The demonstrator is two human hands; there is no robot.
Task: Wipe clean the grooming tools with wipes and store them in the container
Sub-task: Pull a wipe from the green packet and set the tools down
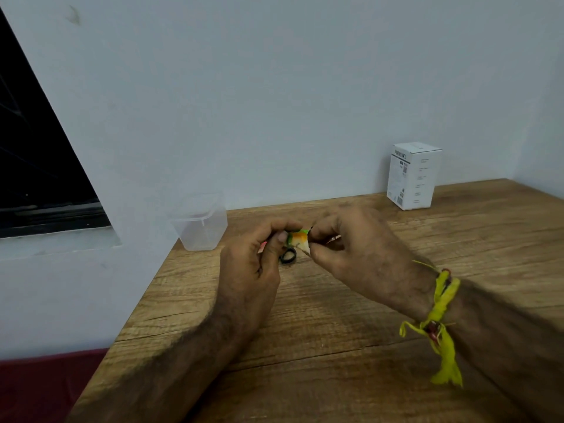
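You are early in the job, as far as this view shows. Your left hand [254,257] and right hand [351,248] meet over the table [305,331], and both pinch a small green-and-orange sachet [297,238] between thumb and fingertips, one hand at each end. My guess is that it is a wipe packet and you are about to tear it open; no bare wipe is out yet. Both grips are narrow, fingers curled tight on the sachet. Your left hand may also hold something thin and reddish that pokes out at its left edge, but it is too hidden to name.

A black ring [288,255] shows just under the sachet, between your hands. It looks like a scissor handle loop, so a grooming tool probably lies on the table beneath your hands; the rest of it is covered. I cannot tell if other tools are there.

The container [200,227] is a clear plastic tub at the table's far left corner, against the wall, lid off, near your left hand but apart from it. It seems to hold nothing, so no tool is stored yet. All wiping and storing is judged still ahead.

A white box [413,178] stands closed at the far right by the wall, well apart; its contents are unseen.
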